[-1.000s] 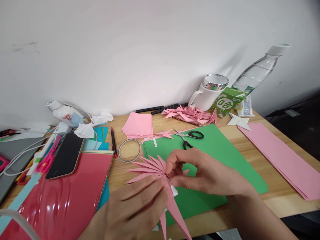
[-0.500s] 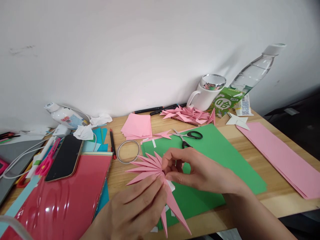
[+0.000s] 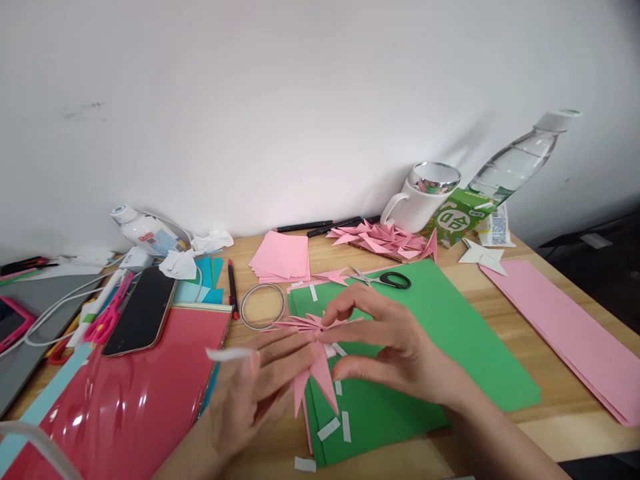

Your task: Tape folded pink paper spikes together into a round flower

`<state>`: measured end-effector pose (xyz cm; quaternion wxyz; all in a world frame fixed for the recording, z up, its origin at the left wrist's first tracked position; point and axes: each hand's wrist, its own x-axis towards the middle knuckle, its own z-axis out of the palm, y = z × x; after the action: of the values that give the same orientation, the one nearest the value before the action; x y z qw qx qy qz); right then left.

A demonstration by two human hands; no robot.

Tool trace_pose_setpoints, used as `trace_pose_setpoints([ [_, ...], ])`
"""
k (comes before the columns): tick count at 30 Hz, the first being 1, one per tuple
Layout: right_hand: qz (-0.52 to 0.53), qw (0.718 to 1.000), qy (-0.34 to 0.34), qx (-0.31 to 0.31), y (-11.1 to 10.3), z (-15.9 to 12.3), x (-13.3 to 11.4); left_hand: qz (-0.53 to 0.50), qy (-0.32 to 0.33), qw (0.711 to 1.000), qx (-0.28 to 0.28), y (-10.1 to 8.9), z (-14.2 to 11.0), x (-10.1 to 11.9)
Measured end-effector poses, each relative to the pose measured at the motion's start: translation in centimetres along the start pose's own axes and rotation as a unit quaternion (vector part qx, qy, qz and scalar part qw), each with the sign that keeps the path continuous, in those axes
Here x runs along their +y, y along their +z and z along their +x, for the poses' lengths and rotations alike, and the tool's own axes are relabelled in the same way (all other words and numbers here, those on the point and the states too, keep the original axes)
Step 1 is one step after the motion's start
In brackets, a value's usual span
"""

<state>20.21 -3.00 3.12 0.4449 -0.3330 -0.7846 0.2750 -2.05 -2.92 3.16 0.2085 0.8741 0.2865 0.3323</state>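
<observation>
A pink folded-paper star (image 3: 323,377) with long pointed arms lies low over the left part of the green paper (image 3: 440,347). My left hand (image 3: 260,380) lies over its left side, fingers stretched out flat on the folds. A blurred white strip (image 3: 227,354) sticks out by the left thumb, seemingly stuck to it. With its first fingers, my right hand (image 3: 385,340) touches the star's centre; its thumb stands apart below. Several small white strips (image 3: 329,429) lie on the green sheets beneath. Part of the star is hidden under my hands.
Black-handled scissors (image 3: 395,279) and a tape ring (image 3: 263,307) lie behind my hands. Farther back are pink squares (image 3: 281,255), a pile of folded pink pieces (image 3: 385,240), and a mug (image 3: 417,200). At left lies a phone (image 3: 143,313); at right, long pink paper (image 3: 565,340).
The star has gone from tilted up to nearly flat. My left fingers have straightened over it, and a white strip now shows at the left thumb. The right thumb has moved away from its fingers.
</observation>
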Motion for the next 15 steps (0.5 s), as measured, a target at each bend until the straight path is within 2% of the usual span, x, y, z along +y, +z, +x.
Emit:
trace_pose_setpoints([
  [3, -0.061, 0.997, -0.047, 0.011, 0.6, 0.1, 0.5, -0.043, 0.007, 0.992, 0.115, 0.5, 0.8, -0.3],
  [4, -0.081, 0.995, -0.053, 0.023, 1.0, 0.1, 0.7, -0.052, -0.008, 0.990, 0.131, 0.8, 1.0, -0.4],
  [6, -0.109, 0.991, -0.058, 0.042, 1.8, 0.0, 1.3, -0.064, -0.040, 0.985, 0.155, 1.3, 1.1, -0.6],
  [10, -0.158, 0.986, -0.034, 0.037, 3.1, -0.2, 2.0, -0.109, -0.135, 0.966, 0.190, 2.1, 0.9, -1.1],
  [15, -0.140, 0.990, -0.003, 0.025, 3.4, 0.5, 1.9, -0.180, -0.259, 0.924, 0.217, 2.2, 1.2, -1.3],
])
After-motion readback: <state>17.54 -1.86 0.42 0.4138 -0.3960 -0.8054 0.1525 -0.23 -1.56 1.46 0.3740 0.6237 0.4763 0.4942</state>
